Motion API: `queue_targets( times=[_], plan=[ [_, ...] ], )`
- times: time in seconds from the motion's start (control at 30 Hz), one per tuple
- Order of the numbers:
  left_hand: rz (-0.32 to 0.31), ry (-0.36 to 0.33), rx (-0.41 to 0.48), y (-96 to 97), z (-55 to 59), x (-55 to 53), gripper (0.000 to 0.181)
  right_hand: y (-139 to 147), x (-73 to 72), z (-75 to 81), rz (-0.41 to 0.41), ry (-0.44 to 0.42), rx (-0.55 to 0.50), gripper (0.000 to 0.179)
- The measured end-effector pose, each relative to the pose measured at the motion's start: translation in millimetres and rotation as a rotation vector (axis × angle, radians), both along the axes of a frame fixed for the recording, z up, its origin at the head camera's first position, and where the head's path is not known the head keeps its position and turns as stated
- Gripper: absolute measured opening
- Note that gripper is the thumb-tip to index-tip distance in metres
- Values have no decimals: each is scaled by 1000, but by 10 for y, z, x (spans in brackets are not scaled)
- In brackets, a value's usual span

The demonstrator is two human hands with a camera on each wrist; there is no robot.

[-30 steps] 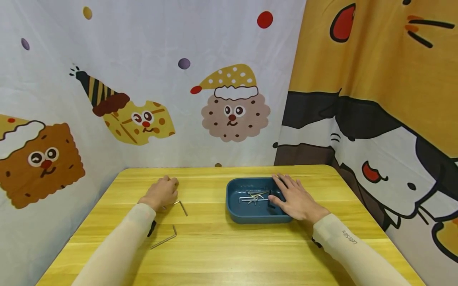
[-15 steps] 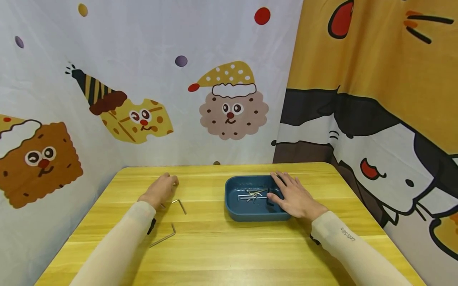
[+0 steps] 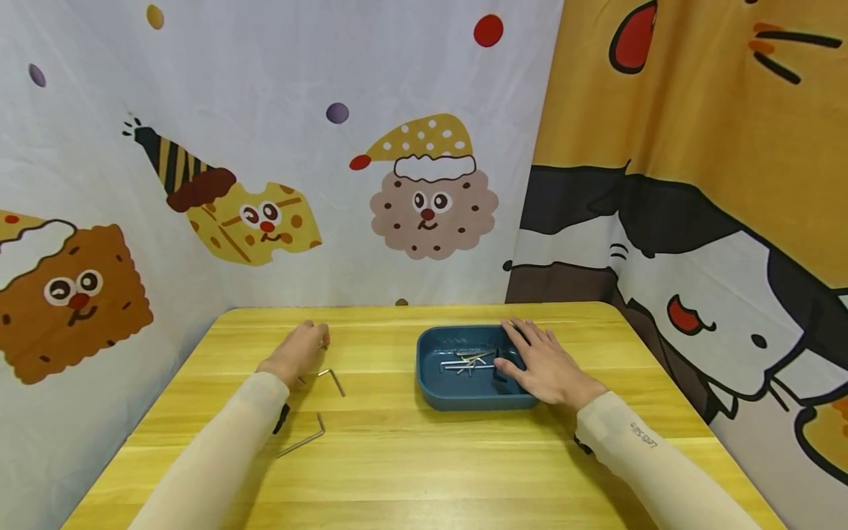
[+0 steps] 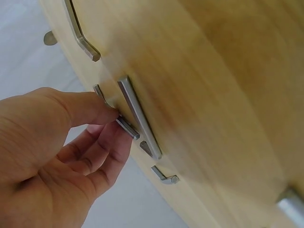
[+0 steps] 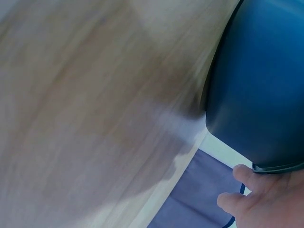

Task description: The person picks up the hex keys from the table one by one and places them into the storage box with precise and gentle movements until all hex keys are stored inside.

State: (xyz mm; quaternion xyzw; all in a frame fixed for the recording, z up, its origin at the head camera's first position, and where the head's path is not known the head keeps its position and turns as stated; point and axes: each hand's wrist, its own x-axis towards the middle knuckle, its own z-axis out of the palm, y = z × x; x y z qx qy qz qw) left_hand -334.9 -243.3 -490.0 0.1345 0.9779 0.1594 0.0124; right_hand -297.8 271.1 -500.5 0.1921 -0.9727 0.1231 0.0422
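Observation:
At the left of the table, my left hand [image 3: 294, 352] is lowered to the wood. Its thumb and fingers pinch a small hex key [image 4: 128, 128], seen best in the left wrist view, partly hidden by the thumb. Close by lie a longer hex key [image 4: 140, 118] and a bent one [image 4: 165, 176]. My right hand [image 3: 553, 368] rests with spread, extended fingers over the right end of a blue tray [image 3: 477, 404], its thumb reaching over the inside. Several hex keys [image 3: 467, 364] lie crossed in that tray, with a dark shape beside the thumb.
Two L-shaped hex keys lie right of the left forearm: one hex key [image 3: 338, 383] near the hand, another hex key [image 3: 303, 444] nearer the front. The wooden table [image 3: 424, 471] meets a printed curtain [image 3: 278, 110] at the back.
The head view shifts slightly. Both hands stay in nearly the same place; a bit of metal now shows at the left fingertips.

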Motion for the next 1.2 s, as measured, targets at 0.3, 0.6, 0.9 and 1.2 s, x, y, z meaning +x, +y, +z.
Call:
queue_targets(
  times=[0.3, 0.6, 0.9, 1.2],
  plan=[
    [-16, 31, -2, 9, -25, -15, 27, 0, 7, 6, -1, 0, -9, 86],
    [-25, 39, -20, 46, -4, -11, 35, 5, 6, 2, -5, -7, -11, 87],
    [-44, 49, 9, 82, 10, 23, 27, 1, 0, 0, -7, -8, -11, 87],
    [-75, 73, 14, 114, 24, 42, 31, -8, -3, -6, -6, -12, -13, 88]
  ],
)
